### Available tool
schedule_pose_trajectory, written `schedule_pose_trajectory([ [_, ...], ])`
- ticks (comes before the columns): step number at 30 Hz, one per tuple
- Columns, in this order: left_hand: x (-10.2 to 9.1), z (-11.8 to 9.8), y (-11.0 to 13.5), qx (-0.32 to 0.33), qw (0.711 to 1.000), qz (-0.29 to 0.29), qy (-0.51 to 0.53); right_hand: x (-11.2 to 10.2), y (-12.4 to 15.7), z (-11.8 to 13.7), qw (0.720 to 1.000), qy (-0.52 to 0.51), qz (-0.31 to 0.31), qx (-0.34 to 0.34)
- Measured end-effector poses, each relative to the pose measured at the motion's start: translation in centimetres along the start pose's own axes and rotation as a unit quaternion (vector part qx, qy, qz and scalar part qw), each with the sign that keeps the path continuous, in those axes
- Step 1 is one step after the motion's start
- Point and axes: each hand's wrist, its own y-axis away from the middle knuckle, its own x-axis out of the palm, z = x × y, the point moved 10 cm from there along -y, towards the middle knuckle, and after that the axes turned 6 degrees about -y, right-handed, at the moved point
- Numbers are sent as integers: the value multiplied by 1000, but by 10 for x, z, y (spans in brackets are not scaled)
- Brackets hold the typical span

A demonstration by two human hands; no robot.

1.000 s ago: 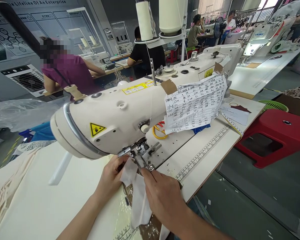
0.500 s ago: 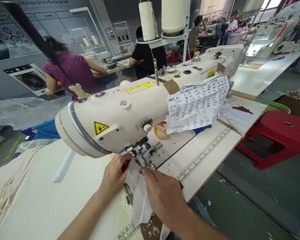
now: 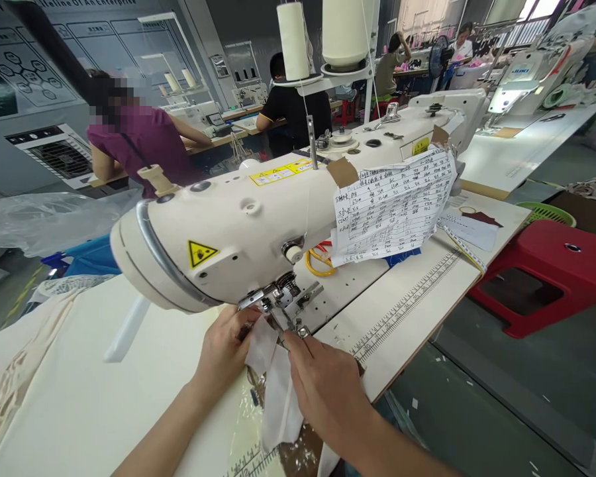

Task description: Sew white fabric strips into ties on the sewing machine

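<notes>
A cream sewing machine (image 3: pixel 258 218) lies across the white table (image 3: pixel 79 397). Under its presser foot (image 3: pixel 288 318) sits a strip of white fabric (image 3: pixel 273 391) that trails toward me. My left hand (image 3: pixel 223 351) pinches the fabric's left edge just beside the foot, fingers closed on it. My right hand (image 3: pixel 328 391) presses and grips the fabric from the right, its fingertips right at the foot. A sheet of handwritten notes (image 3: pixel 392 205) is taped to the machine's arm.
Two large thread cones (image 3: pixel 342 30) stand behind the machine. A red plastic stool (image 3: pixel 551 271) and a green basket (image 3: pixel 546 212) are on the right. Other people sit at machines behind, one in a purple top (image 3: pixel 144 146). Clear plastic (image 3: pixel 40 222) lies at the left.
Both hands stay on the fabric at the presser foot, shifting only slightly. The view has barely drifted.
</notes>
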Motion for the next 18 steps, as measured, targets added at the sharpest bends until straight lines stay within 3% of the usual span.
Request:
schedule_pose_trajectory([
  [4, -1, -27, 0, 118, 988, -7, -102, 1, 0, 0, 1000, 7, -4, -7],
  [7, -1, -39, 0, 164, 978, -9, -126, 2, -1, 1, 1000, 18, -4, -11],
  [11, 1, -40, -1, 160, 984, 26, -77, -8, 7, 3, 999, 34, -38, -8],
  [13, 1, -40, 2, 152, 986, 50, -43, -16, 20, 0, 999, -5, -45, -3],
  [18, 4, -46, 12, 148, 982, 91, -79, -13, 76, -17, 979, -179, 73, 55],
])
